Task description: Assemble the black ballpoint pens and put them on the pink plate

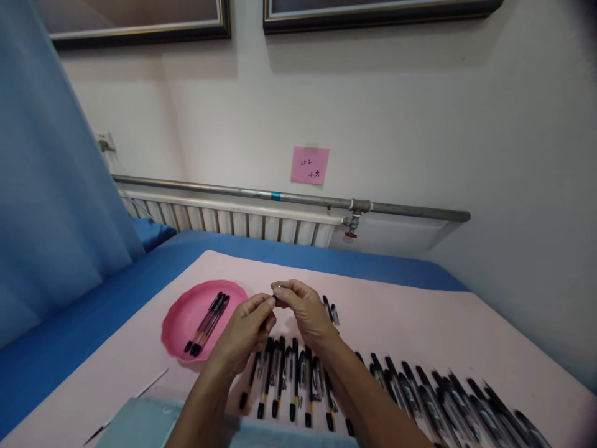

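Note:
My left hand (249, 330) and my right hand (305, 311) meet above the pink sheet, fingertips pinched together. Between them shows a small dark piece (276, 300), mostly covered by the fingers, so its kind cannot be made out. Below the hands lies a row of black-ended clear pens (293, 379) with small loose parts among them. Left of my left hand, a pink scalloped plate (175, 323) holds several pens (209, 323). Just right of my right hand lie two short black-and-clear pieces (331, 310), possibly pen caps.
A long slanted row of pens and caps (433, 398) lies at the right. A thin white stick (149, 382) with a dark tip lies near light blue cloth (140, 420) at the front left. Behind the blue-covered surface (261, 249) are a radiator (237, 224) and pipe (209, 188).

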The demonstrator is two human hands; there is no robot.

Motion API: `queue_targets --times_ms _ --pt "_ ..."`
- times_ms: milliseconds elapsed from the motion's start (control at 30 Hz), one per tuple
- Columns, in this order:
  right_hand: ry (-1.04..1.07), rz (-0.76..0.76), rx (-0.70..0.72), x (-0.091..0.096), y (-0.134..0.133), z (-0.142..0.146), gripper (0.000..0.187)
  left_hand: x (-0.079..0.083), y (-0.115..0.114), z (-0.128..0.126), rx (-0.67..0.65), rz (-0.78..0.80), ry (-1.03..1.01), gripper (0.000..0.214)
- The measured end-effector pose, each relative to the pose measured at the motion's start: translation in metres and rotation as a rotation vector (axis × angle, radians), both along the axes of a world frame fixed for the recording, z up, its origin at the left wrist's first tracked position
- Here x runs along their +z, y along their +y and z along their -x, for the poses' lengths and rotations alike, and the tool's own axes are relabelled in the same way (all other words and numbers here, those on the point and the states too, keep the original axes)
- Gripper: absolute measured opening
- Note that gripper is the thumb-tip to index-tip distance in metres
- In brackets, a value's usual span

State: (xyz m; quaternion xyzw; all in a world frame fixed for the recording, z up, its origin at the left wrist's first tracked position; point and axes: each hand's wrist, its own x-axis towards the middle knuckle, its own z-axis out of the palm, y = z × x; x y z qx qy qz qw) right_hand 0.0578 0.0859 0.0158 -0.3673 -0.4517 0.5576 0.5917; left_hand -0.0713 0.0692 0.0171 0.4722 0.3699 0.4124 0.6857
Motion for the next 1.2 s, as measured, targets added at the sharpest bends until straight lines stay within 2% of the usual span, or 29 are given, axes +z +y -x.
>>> queue_targets --times_ms 100,233,367,500,600,667,767,833,900,967,1033,1067,1100,1200 --pt "0.027 0.026 0.088 -0.001 0.000 -0.001 0.018 0.001 0.000 0.000 0.006 0.001 -0.001 0.025" --pt "-0.005 0.001 0.012 -0.002 0.001 -0.001 0.013 0.002 -0.001 0.000 0.003 -0.014 0.020 0.025" --pt "0.018 0.021 0.098 -0.002 0.001 -0.001 0.018 0.001 -0.001 -0.001 0.005 -0.006 0.026 0.026" --pt "-0.013 0.018 0.027 -0.001 0.001 -0.002 0.014 0.000 0.000 -0.001 0.005 -0.007 0.045 0.026" --pt "-0.036 0.019 0.067 -0.001 0.002 -0.003 0.017 -0.001 0.001 -0.001 0.005 -0.012 0.061 0.028" --pt "-0.070 -0.012 0.053 -0.001 0.002 -0.003 0.015 -0.002 0.001 -0.002 0.027 -0.070 0.136 0.030" --pt "-0.169 -0.069 -0.038 -0.002 0.002 -0.004 0.011 -0.004 0.001 -0.005 0.179 -0.331 0.395 0.030" --pt "-0.280 -0.075 -0.047 -0.002 0.005 -0.009 0.015 -0.005 0.001 -0.007 0.263 -0.485 0.554 0.029" --pt "-0.464 -0.071 -0.069 -0.003 0.009 -0.019 0.022 -0.007 0.001 -0.007 0.270 -0.508 0.628 0.030" --pt "-0.791 -0.083 -0.159 -0.005 0.014 -0.035 0.025 -0.007 0.003 -0.006 0.267 -0.464 0.648 0.031" --pt "-1.274 -0.095 -0.245 -0.009 0.018 -0.051 0.024 -0.007 0.004 -0.004 0.283 -0.439 0.664 0.032" --pt "-1.482 -0.088 -0.228 -0.011 0.019 -0.058 0.025 -0.007 0.004 -0.003 0.285 -0.437 0.672 0.032" --pt "-1.601 -0.074 -0.194 -0.014 0.020 -0.063 0.024 -0.007 0.004 -0.003 0.281 -0.438 0.678 0.031" --pt "-1.715 -0.023 -0.061 -0.024 0.021 -0.069 0.019 -0.006 0.003 -0.004 0.259 -0.442 0.696 0.030"
